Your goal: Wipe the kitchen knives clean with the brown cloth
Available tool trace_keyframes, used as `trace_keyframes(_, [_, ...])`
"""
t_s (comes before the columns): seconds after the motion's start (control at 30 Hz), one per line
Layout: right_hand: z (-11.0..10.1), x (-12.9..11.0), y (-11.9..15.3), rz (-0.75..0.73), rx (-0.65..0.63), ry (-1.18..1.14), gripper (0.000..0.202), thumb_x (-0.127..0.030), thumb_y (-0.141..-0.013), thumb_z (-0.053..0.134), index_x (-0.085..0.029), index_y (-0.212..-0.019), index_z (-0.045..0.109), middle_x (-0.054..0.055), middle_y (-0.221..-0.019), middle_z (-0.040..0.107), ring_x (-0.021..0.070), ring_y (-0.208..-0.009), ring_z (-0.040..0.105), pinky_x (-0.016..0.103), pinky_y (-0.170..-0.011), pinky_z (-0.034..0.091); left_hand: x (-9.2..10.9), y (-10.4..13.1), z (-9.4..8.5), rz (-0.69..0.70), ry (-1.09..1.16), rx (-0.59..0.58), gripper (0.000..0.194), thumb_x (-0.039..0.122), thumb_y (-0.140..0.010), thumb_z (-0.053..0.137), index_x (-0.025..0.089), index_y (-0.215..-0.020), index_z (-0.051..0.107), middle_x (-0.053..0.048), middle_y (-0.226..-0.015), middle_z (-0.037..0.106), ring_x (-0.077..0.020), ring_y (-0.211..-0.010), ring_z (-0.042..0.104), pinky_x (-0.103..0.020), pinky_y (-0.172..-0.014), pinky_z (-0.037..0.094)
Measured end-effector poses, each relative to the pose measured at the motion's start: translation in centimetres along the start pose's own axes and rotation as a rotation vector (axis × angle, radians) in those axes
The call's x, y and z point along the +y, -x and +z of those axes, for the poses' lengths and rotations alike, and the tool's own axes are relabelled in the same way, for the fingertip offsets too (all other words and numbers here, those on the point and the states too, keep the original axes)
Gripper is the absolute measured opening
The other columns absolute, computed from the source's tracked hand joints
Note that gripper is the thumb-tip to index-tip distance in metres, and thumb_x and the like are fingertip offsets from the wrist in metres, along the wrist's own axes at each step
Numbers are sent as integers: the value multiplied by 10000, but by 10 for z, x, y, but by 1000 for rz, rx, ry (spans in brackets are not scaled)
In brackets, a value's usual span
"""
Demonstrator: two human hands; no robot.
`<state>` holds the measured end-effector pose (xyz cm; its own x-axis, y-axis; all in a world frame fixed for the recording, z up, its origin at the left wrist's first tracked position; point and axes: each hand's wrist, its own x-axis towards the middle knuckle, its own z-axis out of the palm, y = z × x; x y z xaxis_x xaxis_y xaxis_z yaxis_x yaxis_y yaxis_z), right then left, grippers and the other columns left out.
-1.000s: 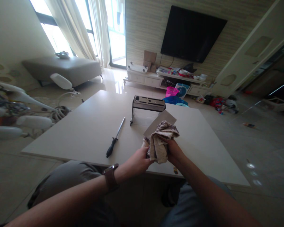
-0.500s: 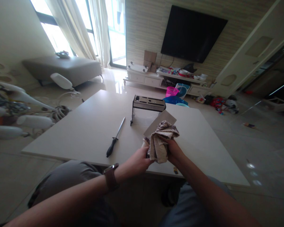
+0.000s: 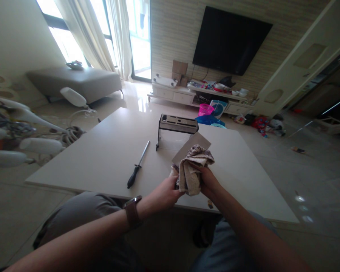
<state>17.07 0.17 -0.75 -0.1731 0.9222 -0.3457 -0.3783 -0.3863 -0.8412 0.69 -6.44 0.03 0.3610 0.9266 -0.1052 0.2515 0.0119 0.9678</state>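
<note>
My left hand (image 3: 170, 190) is closed at the lower end of a cleaver (image 3: 191, 146), whose handle is mostly hidden. The broad, flat blade points up and away to the right. A brown and beige cloth (image 3: 191, 172) is bunched around the lower part of the blade. On the right side, my right hand (image 3: 208, 179) grips this cloth, its fingers partly covered by the folds. A honing steel (image 3: 138, 164) with a black handle lies on the table to the left. Behind the blade stands a knife block (image 3: 178, 122) with a slotted top and clear front.
The white table (image 3: 96, 158) stretches out before me, its near edge by my knees. A small sticker-like figure (image 3: 210, 204) is at that edge. Beyond are a low TV cabinet (image 3: 175, 96), a pink basket (image 3: 206, 109) and a grey bench (image 3: 76, 81). White lamp parts (image 3: 39, 145) lie at left.
</note>
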Motion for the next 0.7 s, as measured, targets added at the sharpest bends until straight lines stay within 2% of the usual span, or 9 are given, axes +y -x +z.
trace_keyframes(0.33, [-1, 1, -1, 1, 0, 2, 398, -342, -548, 917, -207, -875, 736, 38, -864, 798, 280, -860, 735, 411, -841, 583, 1, 1, 0, -7, -3, 3, 380, 328, -862, 644, 98, -1154, 723, -113, -1106, 723, -223, -967, 623, -318, -919, 493])
trace_keyframes(0.53, [-3, 1, -2, -15, -16, 14, 382, -338, -581, 905, -211, -899, 735, 32, -834, 792, 281, -840, 738, 424, -833, 583, 3, 1, -1, 2, 6, -11, 381, 354, -872, 650, 100, -1144, 729, -80, -924, 725, -213, -898, 616, -314, -900, 500])
trace_keyframes(0.63, [-3, 1, -2, -14, -25, 14, 384, -329, -577, 903, -209, -899, 731, 37, -835, 791, 285, -853, 739, 426, -834, 583, 2, 1, -1, 1, 7, -22, 353, 355, -876, 640, 95, -1092, 738, -75, -900, 718, -203, -872, 610, -308, -889, 502])
trace_keyframes(0.7, [-3, 2, -2, -12, -13, 8, 398, -330, -567, 907, -210, -902, 729, 37, -846, 793, 284, -858, 738, 425, -839, 583, 2, 1, -1, 6, 9, -20, 376, 351, -875, 640, 88, -1128, 729, -80, -912, 719, -202, -869, 609, -308, -881, 504])
